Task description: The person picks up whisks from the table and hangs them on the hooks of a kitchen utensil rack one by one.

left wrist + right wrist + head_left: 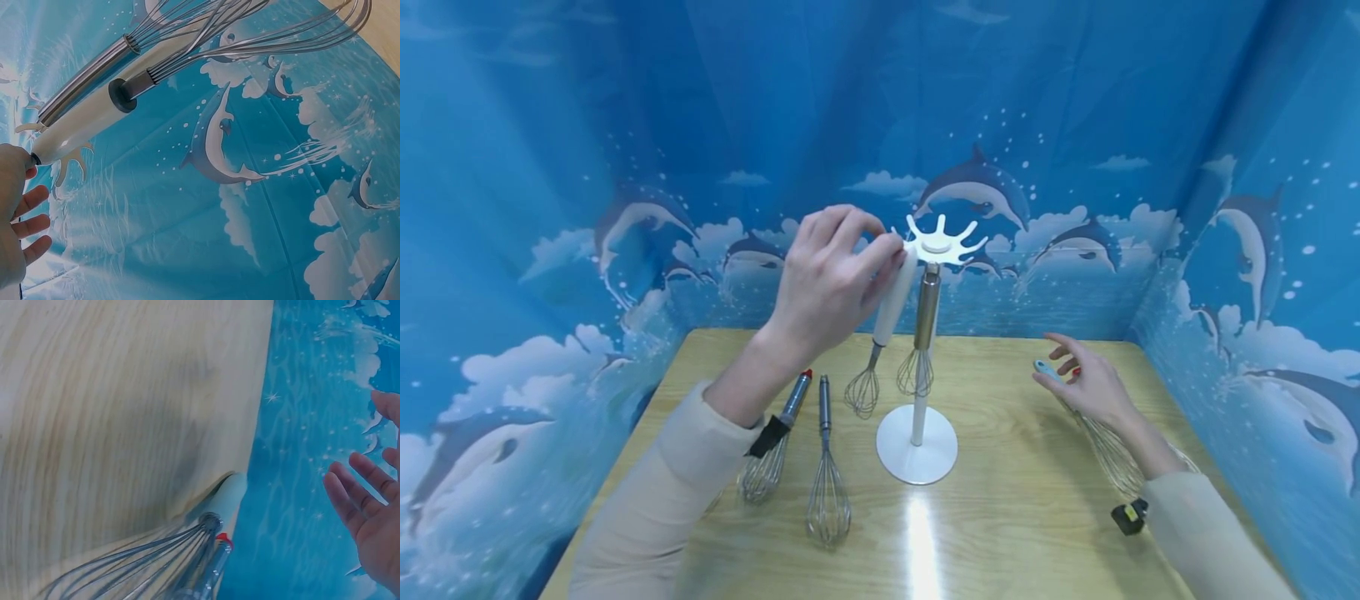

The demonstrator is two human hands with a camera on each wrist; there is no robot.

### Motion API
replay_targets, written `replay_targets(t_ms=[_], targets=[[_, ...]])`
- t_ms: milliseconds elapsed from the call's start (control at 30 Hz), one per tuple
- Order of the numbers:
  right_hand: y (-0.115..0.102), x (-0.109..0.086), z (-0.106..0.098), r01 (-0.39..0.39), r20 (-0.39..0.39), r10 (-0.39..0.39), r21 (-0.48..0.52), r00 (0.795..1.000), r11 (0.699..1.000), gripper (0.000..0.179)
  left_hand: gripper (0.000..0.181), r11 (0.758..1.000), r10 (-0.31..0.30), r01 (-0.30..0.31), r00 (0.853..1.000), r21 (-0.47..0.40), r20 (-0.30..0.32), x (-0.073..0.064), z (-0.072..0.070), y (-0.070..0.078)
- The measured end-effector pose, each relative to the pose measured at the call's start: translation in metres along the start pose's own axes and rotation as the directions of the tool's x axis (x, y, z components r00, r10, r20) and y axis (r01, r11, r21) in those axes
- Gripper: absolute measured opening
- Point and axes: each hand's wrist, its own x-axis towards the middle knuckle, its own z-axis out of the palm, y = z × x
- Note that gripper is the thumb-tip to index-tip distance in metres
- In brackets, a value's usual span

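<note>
My left hand (835, 275) pinches the top end of a white-handled whisk (891, 304), whose wires hang downward. This end is beside the upper arms of a white whisk stand (917, 462); whether it is hooked on, I cannot tell. A metal-handled whisk (927, 312) hangs from the stand's front. In the left wrist view, the thumb side of the hand meets the white handle (78, 128) while other fingers spread apart. On the right, my right hand (1093, 387) hovers with loose fingers above a light-blue-handled whisk (226, 497) and a red-tipped whisk (215, 565), holding neither.
Left of the stand, another red-tipped whisk (793, 400), partly behind my left forearm, and an all-metal whisk (826, 467) lie on the wooden table (1000, 517). A blue dolphin-print curtain (850, 100) encloses the back and sides.
</note>
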Motion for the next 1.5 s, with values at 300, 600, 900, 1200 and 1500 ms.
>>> replay_targets(t_ms=[300,600,900,1200,1500], targets=[[0.019,0.006,0.007,-0.051,0.038,0.050,0.000,0.998,0.999,0.077,0.016,1.000,0.004,-0.004,1.000,0.005,0.000,-0.001,0.000,0.000],[0.029,0.013,0.011,-0.106,0.092,0.108,-0.033,0.990,0.994,0.082,0.015,1.000,0.007,-0.007,1.000,0.003,-0.009,0.000,0.001,-0.001],[0.038,0.019,0.016,-0.120,0.138,0.127,-0.057,0.982,0.991,0.082,0.015,1.000,0.007,-0.007,1.000,-0.004,-0.008,0.000,0.001,-0.001],[0.049,0.022,0.018,-0.181,0.212,0.188,-0.054,0.959,0.982,0.084,0.016,1.000,-0.001,0.001,1.000,-0.001,-0.001,0.000,0.001,-0.001],[0.062,0.021,0.021,-0.217,0.258,0.231,-0.080,0.938,0.973,0.088,0.016,1.000,0.003,-0.003,1.000,0.001,-0.003,-0.001,0.001,0.000]])
